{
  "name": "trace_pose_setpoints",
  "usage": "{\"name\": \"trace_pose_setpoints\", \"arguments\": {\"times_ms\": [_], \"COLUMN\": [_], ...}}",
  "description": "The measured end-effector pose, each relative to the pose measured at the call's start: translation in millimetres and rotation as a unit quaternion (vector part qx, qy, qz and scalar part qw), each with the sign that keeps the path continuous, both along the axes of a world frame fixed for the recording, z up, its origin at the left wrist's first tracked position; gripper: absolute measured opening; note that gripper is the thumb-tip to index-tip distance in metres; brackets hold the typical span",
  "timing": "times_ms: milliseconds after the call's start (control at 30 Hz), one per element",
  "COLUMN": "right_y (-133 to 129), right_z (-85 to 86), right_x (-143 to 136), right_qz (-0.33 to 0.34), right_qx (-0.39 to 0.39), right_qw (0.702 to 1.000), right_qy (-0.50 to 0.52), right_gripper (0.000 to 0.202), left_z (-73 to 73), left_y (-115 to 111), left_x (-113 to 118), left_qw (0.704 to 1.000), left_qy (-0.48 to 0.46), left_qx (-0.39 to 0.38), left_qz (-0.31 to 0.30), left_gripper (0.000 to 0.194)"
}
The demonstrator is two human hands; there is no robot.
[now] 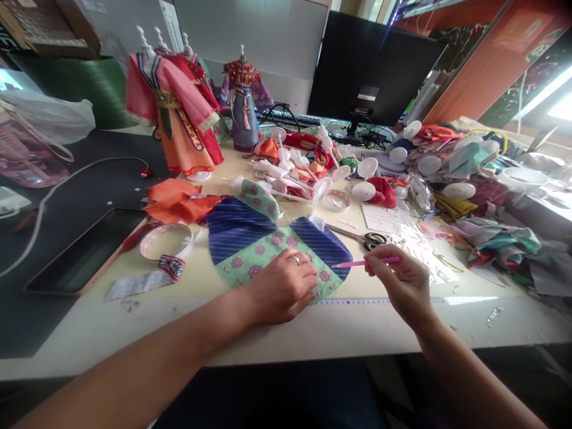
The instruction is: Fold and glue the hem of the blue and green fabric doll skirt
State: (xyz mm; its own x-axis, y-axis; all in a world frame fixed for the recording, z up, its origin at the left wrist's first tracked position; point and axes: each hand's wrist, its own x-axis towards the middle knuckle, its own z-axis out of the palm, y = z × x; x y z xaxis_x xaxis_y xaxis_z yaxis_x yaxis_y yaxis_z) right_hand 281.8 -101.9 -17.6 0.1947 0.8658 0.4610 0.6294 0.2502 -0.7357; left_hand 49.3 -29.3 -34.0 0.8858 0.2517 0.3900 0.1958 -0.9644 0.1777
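Note:
My left hand (288, 286) lies on a round patchwork cloth piece (241, 262) of green flowered and dark blue striped panels. Its fingers are curled against the cloth and hold it to the table; the fingertips are partly hidden. In my right hand (400, 283) a thin pink pen-like stick (353, 263) is pinched between thumb and fingers. The stick's narrow tip points left, over or on the right blue panel; whether it touches I cannot tell. Small beads or stones dot the lower green panel. Just behind my right hand are black-handled scissors (373, 238).
Dressed doll stands (167, 119) rise at the back left, before monitors (375, 71). A tape roll (165, 241), a phone (84, 253) and orange cloth (179, 199) lie left. Behind are white stands (364, 190) and a small dish (337, 199); fabric scraps (504, 238) heap right. A ruler (384, 301) runs along the front.

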Motion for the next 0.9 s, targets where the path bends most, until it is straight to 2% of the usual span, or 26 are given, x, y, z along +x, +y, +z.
{"name": "trace_pose_setpoints", "arguments": {"times_ms": [267,433,900], "right_y": [-2.6,-2.1,-1.0], "right_z": [-5.9,-8.1,-11.2], "right_x": [-8.8,-10.1,-10.8], "right_qz": [0.045,0.036,0.026], "right_qx": [-0.011,-0.024,-0.032], "right_qw": [0.999,0.998,0.998], "right_qy": [-0.019,-0.04,-0.036], "right_gripper": [0.012,0.012,0.012], "left_z": [-5.2,-7.9,-8.4], "left_y": [-0.8,-2.0,-4.1], "left_x": [1.8,3.8,5.5], "left_qw": [1.0,0.999,0.998], "left_qy": [0.007,0.004,0.032], "left_qx": [-0.007,-0.009,0.017], "left_qz": [-0.02,-0.042,-0.046], "left_gripper": [0.017,0.021,0.029]}}
